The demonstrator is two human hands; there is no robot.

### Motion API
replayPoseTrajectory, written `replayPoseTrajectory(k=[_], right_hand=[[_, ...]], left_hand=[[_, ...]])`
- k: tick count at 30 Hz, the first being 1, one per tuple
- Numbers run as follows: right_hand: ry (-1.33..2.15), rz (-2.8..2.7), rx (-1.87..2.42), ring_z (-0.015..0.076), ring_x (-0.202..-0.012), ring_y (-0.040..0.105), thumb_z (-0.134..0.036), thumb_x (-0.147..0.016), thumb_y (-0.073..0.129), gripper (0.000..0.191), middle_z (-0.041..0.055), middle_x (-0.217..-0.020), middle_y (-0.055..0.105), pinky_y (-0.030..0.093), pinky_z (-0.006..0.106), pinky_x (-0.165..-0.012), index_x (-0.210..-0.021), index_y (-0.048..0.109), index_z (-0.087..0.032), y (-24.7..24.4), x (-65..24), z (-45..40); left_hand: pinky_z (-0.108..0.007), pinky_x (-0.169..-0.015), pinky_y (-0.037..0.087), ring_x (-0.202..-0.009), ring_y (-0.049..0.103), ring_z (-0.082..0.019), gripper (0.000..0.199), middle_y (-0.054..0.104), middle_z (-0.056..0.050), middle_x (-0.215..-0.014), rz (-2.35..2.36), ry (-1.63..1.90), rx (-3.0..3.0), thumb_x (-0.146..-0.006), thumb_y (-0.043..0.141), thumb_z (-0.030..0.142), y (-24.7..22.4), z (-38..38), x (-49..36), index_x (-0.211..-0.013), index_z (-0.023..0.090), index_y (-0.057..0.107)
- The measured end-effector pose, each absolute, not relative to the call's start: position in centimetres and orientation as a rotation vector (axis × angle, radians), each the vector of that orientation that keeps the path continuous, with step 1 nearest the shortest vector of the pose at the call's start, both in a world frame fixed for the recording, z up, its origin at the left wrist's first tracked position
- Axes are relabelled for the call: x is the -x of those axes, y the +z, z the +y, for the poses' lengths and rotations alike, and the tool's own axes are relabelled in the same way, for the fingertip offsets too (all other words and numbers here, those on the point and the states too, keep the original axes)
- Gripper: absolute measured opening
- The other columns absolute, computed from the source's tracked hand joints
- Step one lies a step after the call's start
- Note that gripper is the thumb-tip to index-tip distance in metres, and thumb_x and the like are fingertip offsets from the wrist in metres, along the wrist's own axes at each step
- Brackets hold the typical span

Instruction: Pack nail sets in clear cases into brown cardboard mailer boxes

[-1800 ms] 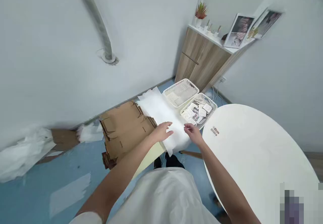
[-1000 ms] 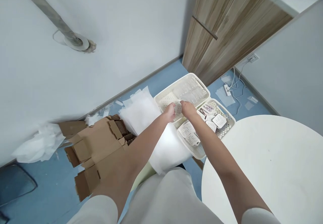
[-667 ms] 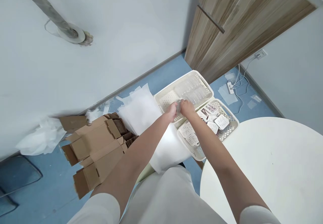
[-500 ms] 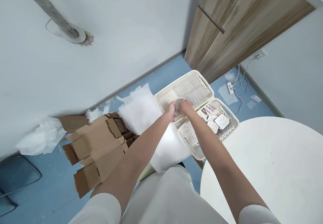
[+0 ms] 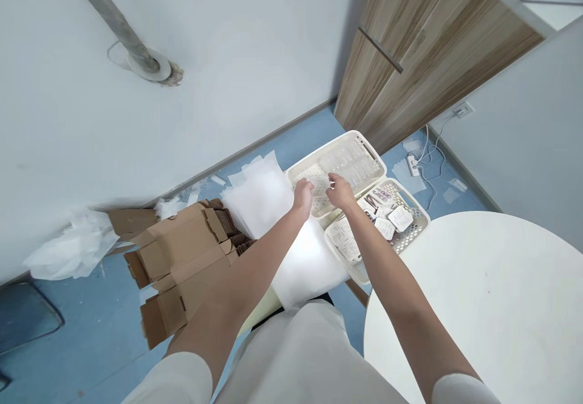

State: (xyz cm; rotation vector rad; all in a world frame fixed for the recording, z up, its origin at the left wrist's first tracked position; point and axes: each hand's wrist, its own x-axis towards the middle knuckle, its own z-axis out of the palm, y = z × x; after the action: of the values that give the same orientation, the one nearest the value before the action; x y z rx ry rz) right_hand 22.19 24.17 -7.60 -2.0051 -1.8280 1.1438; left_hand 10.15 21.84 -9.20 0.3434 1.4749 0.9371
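Over the near end of a white basket [image 5: 334, 144], a clear, see-through piece [image 5: 320, 184] spans the gap between my two hands. My left hand [image 5: 303, 196] is closed on its left side. On its right side, my right hand [image 5: 339, 191] pinches with thumb and fingers. Several clear plastic pieces [image 5: 357, 161] lie in rows at the basket's far end. A second white basket [image 5: 421, 222], beside it on the right, holds printed cards [image 5: 345, 240] and small white labelled packs [image 5: 401, 218]. My right forearm passes over its left part.
White foam sheets [image 5: 259, 194] lie left of the baskets, with flattened cardboard boxes [image 5: 182, 246] further left. A round white table [image 5: 478, 294] stands at the right. Beyond are a wooden cabinet [image 5: 410, 45] and a power strip [image 5: 413, 165] with cables on the floor.
My hands have moved apart, with the clear piece now showing between them. The camera view has shifted slightly.
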Motion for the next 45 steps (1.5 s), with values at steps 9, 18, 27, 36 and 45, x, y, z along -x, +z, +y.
replayPoseTrajectory(k=[9,18,27,36,45], right_hand=[[1.196,-1.029,1.491,0.0082,-0.068,0.051,-0.028,-0.065,0.059,0.046,0.0030,-0.098,0.053,0.045,0.026,-0.069,-0.109,0.048,-0.020,-2.6,-23.0,15.1],[1.108,-0.852,1.403,0.0121,-0.076,0.053,-0.033,-0.062,0.065,0.046,0.0033,-0.097,0.056,0.045,0.030,-0.072,-0.106,0.055,-0.023,1.3,-22.2,-0.3],[1.037,-0.597,1.450,0.0137,-0.073,0.057,-0.034,-0.063,0.066,0.052,0.0028,-0.097,0.054,0.047,0.032,-0.067,-0.112,0.051,-0.025,3.0,-22.2,-14.3],[0.739,-0.285,1.505,0.0094,-0.062,0.053,-0.028,-0.061,0.065,0.041,-0.0002,-0.085,0.052,0.047,0.029,-0.063,-0.100,0.054,-0.021,2.6,-25.0,-24.0],[0.392,-0.372,1.773,0.0109,-0.062,0.049,-0.029,-0.066,0.057,0.033,0.0030,-0.088,0.055,0.046,0.028,-0.059,-0.098,0.054,-0.020,2.1,-29.3,-29.5]], left_hand=[[-0.027,-0.085,0.039,-0.095,0.053,-0.014,0.043,0.056,-0.007,-0.104,1.275,1.241,-0.746,-0.062,0.056,0.007,-2.5,15.4,-8.7,-0.103,0.019,0.049],[-0.029,-0.081,0.042,-0.086,0.055,-0.012,0.044,0.055,-0.005,-0.101,0.991,1.104,-0.779,-0.057,0.069,0.014,1.7,3.9,-6.4,-0.098,0.019,0.053],[-0.029,-0.080,0.043,-0.094,0.055,-0.015,0.046,0.055,-0.004,-0.100,0.857,0.796,-0.727,-0.053,0.072,0.017,1.3,-5.4,-8.4,-0.095,0.019,0.052],[-0.033,-0.081,0.044,-0.098,0.052,-0.020,0.028,0.057,-0.009,-0.102,0.757,0.506,-1.248,-0.064,0.067,0.024,1.6,-11.6,-13.4,-0.091,0.019,0.062],[-0.039,-0.088,0.041,-0.100,0.054,-0.022,0.036,0.059,-0.010,-0.109,0.510,0.208,-1.206,-0.068,0.066,0.030,1.8,-18.7,-21.5,-0.102,0.021,0.061]])
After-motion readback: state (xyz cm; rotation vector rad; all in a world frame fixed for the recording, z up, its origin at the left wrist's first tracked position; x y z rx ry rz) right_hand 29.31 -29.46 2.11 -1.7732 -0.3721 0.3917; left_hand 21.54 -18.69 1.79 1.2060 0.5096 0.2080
